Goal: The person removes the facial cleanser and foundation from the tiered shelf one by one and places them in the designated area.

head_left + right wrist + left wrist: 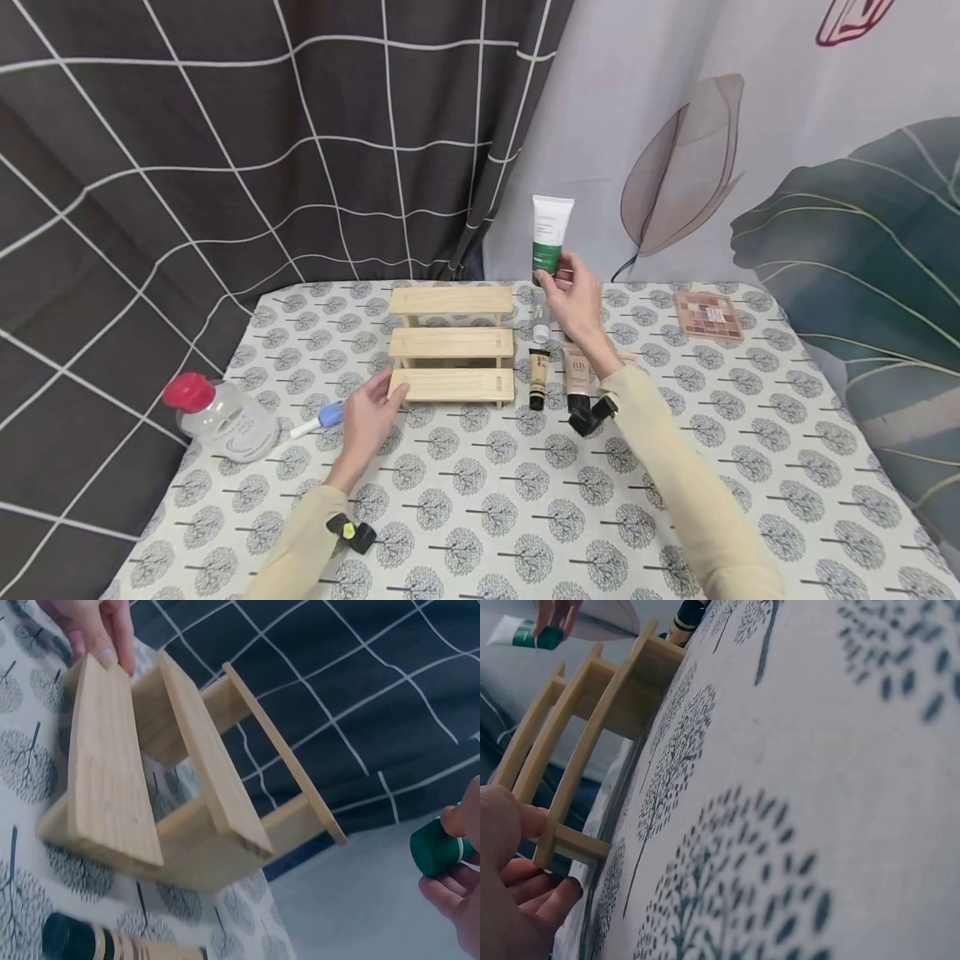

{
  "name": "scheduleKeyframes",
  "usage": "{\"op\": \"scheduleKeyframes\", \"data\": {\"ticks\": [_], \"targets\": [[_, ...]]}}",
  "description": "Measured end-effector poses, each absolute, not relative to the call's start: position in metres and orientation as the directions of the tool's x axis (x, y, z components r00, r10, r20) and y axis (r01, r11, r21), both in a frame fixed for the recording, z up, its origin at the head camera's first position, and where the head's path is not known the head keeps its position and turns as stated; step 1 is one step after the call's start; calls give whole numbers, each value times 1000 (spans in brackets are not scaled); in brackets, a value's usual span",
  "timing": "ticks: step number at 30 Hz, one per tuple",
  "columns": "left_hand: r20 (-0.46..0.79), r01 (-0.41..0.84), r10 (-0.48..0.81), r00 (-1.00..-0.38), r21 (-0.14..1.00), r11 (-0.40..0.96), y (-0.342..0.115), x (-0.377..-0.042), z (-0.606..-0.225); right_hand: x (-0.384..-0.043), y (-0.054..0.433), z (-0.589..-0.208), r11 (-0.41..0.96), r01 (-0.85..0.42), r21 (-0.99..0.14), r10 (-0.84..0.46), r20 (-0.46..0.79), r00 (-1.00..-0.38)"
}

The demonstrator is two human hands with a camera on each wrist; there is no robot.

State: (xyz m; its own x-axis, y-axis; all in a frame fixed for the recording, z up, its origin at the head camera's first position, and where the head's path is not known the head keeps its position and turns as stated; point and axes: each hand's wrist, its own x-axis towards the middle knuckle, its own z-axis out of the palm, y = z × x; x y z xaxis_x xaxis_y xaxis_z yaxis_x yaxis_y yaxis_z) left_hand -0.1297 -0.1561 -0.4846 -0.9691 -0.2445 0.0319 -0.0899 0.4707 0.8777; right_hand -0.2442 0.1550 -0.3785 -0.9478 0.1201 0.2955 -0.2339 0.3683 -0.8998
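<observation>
A three-step wooden stand point(452, 384) is on the patterned cloth. My left hand point(367, 421) grips the left end of its lowest step, with the thumb on top and fingers below in the left wrist view. Upright above the cloth, right of the stand, is a white and green squeeze tube point(552, 223). My right hand point(579, 298) pinches it near its green cap point(433, 849). Below that hand lie a pale tube point(541, 323), a small gold tube point(538, 375) with a black cap, and a BB cream tube point(577, 371) partly behind the wrist.
A clear bottle point(236, 429) with a red cap is at the left edge, near a blue and white stick-like item point(328, 415). An eyeshadow palette point(708, 315) lies at the back right. Dark checked curtain point(315, 108) and pale printed fabric hang behind the table.
</observation>
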Motion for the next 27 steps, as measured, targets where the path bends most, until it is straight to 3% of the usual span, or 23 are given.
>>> {"op": "scheduleKeyframes", "data": {"ticks": [27], "targets": [[81,-58,-273,-958,883,465,-154,-128,-488,-210,246,-413,491,-1,-871,231,131,-964]]}}
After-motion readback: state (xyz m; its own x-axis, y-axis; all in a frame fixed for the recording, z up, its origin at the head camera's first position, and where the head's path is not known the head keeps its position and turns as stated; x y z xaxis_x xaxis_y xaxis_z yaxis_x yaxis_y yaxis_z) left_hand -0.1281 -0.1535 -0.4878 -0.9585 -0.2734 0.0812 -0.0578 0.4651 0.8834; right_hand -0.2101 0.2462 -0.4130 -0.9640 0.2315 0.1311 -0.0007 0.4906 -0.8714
